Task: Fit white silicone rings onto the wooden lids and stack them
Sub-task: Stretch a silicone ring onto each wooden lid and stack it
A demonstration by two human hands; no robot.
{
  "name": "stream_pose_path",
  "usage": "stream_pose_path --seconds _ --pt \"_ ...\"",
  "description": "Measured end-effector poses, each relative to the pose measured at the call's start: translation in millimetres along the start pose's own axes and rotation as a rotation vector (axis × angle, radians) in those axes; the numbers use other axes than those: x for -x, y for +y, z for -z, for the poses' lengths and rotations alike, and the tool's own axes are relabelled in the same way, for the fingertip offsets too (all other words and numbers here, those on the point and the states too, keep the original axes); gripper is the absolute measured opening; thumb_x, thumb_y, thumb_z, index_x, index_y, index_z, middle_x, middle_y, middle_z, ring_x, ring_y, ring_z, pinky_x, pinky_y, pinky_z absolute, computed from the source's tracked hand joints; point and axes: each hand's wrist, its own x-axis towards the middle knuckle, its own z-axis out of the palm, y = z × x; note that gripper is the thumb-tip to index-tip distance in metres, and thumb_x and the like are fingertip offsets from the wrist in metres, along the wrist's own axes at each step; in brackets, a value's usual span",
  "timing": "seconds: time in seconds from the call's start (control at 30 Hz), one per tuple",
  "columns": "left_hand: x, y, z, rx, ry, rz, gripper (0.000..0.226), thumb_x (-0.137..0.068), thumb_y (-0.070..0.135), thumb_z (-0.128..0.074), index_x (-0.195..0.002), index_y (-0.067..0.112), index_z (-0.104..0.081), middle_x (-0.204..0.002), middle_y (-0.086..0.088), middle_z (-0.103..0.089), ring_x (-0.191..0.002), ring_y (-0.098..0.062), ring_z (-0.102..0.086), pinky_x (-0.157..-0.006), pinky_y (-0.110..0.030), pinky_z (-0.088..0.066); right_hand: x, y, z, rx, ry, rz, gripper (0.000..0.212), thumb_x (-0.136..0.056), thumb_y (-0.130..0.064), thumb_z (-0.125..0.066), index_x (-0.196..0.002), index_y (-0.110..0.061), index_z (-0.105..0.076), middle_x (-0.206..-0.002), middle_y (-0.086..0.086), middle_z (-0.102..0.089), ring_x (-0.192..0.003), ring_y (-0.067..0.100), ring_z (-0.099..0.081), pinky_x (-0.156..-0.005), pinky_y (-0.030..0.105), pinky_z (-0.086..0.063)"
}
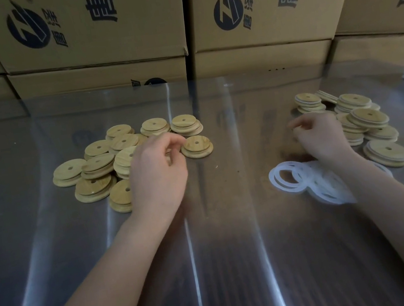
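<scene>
Glossy surface, cartons behind. Left grip curled over wooden lids; right grip curled, blurred, beyond white rings. Cannot tell what either holds.

The one camera, worn on the person's head, looks forward and steeply down onto a shiny table, near enough that both forearms run off the bottom edge. It faces stacked cardboard boxes, which fill the top of the wide-angle view.
</scene>
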Motion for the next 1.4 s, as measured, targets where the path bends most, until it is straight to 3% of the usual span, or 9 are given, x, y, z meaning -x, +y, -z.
stream_pose_path --seconds 0.17,0.27,0.43,0.57,0.63,0.77,1.1,1.27,1.4 --pt "-7 -9 10 -0.239 0.109 0.119 0.029 -0.087 0.007 -0.058 -0.11 0.022 -0.068 -0.12 -0.003 -0.061 -0.12 -0.028 -0.048 -0.101 -0.042 -0.034 10 -14 -2 0.025 -0.266 0.105 0.013 -0.084 -0.021 -0.062 -0.083 -0.028 -0.073 -0.072 -0.009 -0.069 -0.072 0.007 -0.062 -0.064 0.023 -0.046" --pt "-11 -12 13 -0.361 0.06 0.237 0.039 -0.086 0.016 -0.06 -0.123 0.025 -0.059 -0.132 -0.007 -0.05 -0.13 -0.034 -0.037 -0.106 -0.049 -0.028 13 -19 1 0.066 -0.367 0.122 0.013 -0.082 -0.022 -0.063 -0.076 -0.027 -0.074 -0.072 -0.01 -0.071 -0.075 0.009 -0.065 -0.069 0.026 -0.051" --pt "-12 -19 13 -0.481 -0.09 0.384 0.054 -0.085 0.03 -0.059 -0.136 0.021 -0.044 -0.14 -0.015 -0.042 -0.133 -0.04 -0.03 -0.105 -0.053 -0.027 14 -24 7 0.117 -0.523 0.141 0.019 -0.082 -0.017 -0.064 -0.069 -0.029 -0.071 -0.06 -0.016 -0.066 -0.058 -0.002 -0.058 -0.06 0.019 -0.041" --pt "-14 -22 13 -0.483 -0.087 0.404 0.055 -0.086 0.032 -0.06 -0.136 0.019 -0.043 -0.139 -0.017 -0.043 -0.132 -0.041 -0.032 -0.104 -0.054 -0.029 16 -27 11 0.144 -0.667 0.168 0.02 -0.079 -0.01 -0.064 -0.072 -0.028 -0.071 -0.055 -0.016 -0.058 -0.049 -0.004 -0.05 -0.052 0.013 -0.039" --pt "-15 -24 13 -0.486 -0.076 0.397 0.054 -0.086 0.032 -0.06 -0.136 0.019 -0.043 -0.139 -0.018 -0.044 -0.131 -0.041 -0.032 -0.103 -0.053 -0.03 17 -29 12 0.149 -0.706 0.194 0.02 -0.078 -0.008 -0.066 -0.074 -0.026 -0.071 -0.062 -0.011 -0.058 -0.051 -0.001 -0.049 -0.051 0.013 -0.04" --pt "-15 -27 13 -0.479 -0.033 0.377 0.053 -0.087 0.031 -0.062 -0.135 0.021 -0.046 -0.136 -0.017 -0.046 -0.129 -0.041 -0.033 -0.101 -0.053 -0.031 18 -27 13 0.152 -0.739 0.224 0.019 -0.077 -0.006 -0.067 -0.076 -0.024 -0.071 -0.071 -0.001 -0.062 -0.057 0.007 -0.055 -0.054 0.018 -0.045" --pt "-17 -31 9 -0.443 0.059 0.3 0.057 -0.079 0.029 -0.077 -0.13 0.028 -0.051 -0.133 -0.012 -0.046 -0.125 -0.039 -0.042 -0.099 -0.054 -0.032 18 -27 13 0.074 -0.717 0.234 0.026 -0.08 0.005 -0.063 -0.078 -0.02 -0.07 -0.062 -0.007 -0.058 -0.054 0.003 -0.051 -0.054 0.019 -0.045" --pt "-18 -31 10 -0.419 0.077 0.271 0.058 -0.075 0.027 -0.08 -0.126 0.028 -0.053 -0.131 -0.008 -0.047 -0.12 -0.035 -0.049 -0.097 -0.053 -0.032 20 -27 12 -0.062 -0.704 0.223 0.024 -0.081 0.006 -0.066 -0.084 -0.017 -0.071 -0.067 -0.004 -0.058 -0.063 0.011 -0.054 -0.062 0.023 -0.047" --pt "-17 -29 9 -0.387 0.082 0.251 0.059 -0.075 0.023 -0.081 -0.127 0.029 -0.053 -0.131 -0.004 -0.044 -0.118 -0.032 -0.051 -0.099 -0.05 -0.03 21 -29 13 -0.209 -0.679 0.222 0.027 -0.081 0.01 -0.065 -0.084 -0.016 -0.073 -0.068 -0.003 -0.058 -0.064 0.007 -0.054 -0.062 0.015 -0.047"
